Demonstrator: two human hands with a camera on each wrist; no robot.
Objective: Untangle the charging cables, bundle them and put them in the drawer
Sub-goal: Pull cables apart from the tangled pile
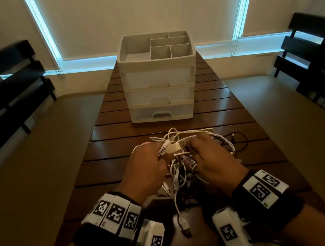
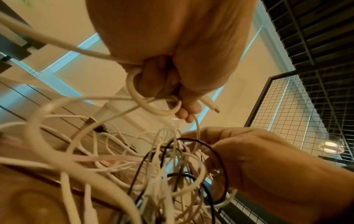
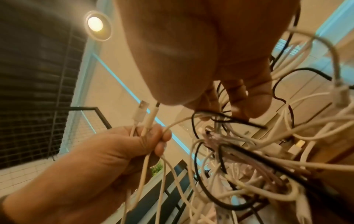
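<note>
The left hand [image 1: 146, 164] has its grip curled tight around several white cables: from the left wrist view the fingers [image 2: 159, 78] fold into the palm with a cream cable looped round them, and a white plug end [image 2: 209, 104] sticks out past the fingertips. From the right wrist view, the same fist pinches two white plug ends [image 3: 142, 115] that stand up just above it.

The right hand [image 1: 212, 157] sits just beside the left, its fingers [image 3: 239, 94] bent down into the tangle of charging cables [image 1: 180, 163]. Its grip is partly curled, with white and black strands running between the fingers and under the thumb; exactly which strand it pinches I cannot tell.

The tangle hangs between and below the two grips, mostly white strands with some pink and a thin black cable [image 1: 237, 142] trailing out on the counter [image 1: 106, 152] on the far side of the right hand. One white lead drops toward the person and ends in a dark plug [image 1: 186, 230].

Beyond both grips, well apart from the tangle, stands the white drawer unit [image 1: 159, 80], all three drawers pushed in and an open divided tray on top.
</note>
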